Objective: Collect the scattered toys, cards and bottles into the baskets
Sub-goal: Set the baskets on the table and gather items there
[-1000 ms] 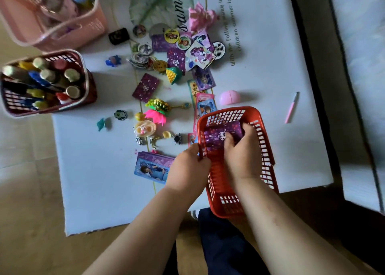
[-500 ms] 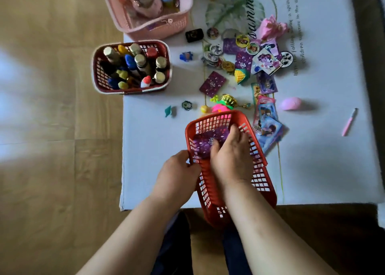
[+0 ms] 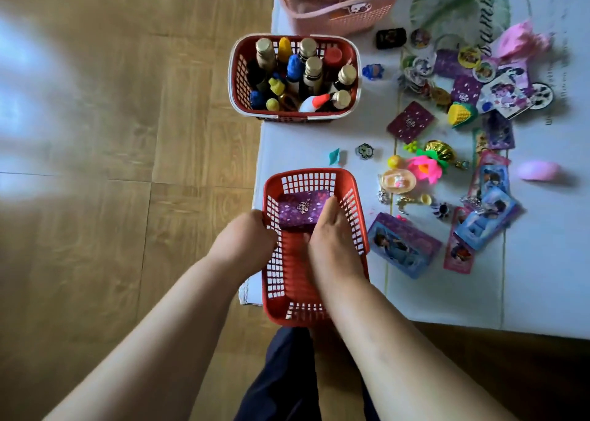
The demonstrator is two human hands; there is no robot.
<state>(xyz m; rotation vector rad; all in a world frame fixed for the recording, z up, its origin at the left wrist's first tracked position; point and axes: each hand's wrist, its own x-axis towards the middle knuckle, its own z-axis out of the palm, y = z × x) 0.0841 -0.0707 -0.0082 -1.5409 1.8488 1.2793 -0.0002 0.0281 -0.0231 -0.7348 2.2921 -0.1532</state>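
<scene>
Left hand [image 3: 245, 241] on red basket [image 3: 306, 173] rim; right hand [image 3: 332, 238] inside, perhaps against cards [image 3: 298, 210].

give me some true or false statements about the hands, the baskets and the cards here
1. The left hand grips the left rim of the orange basket. True.
2. The bottles stand in the dark red basket. True.
3. The purple card stack lies in the dark red basket. False: it lies inside the orange basket, at its far end.
4. The right hand is lifting a bottle. False: it is inside the orange basket, with its fingers touching the purple card stack.
</scene>
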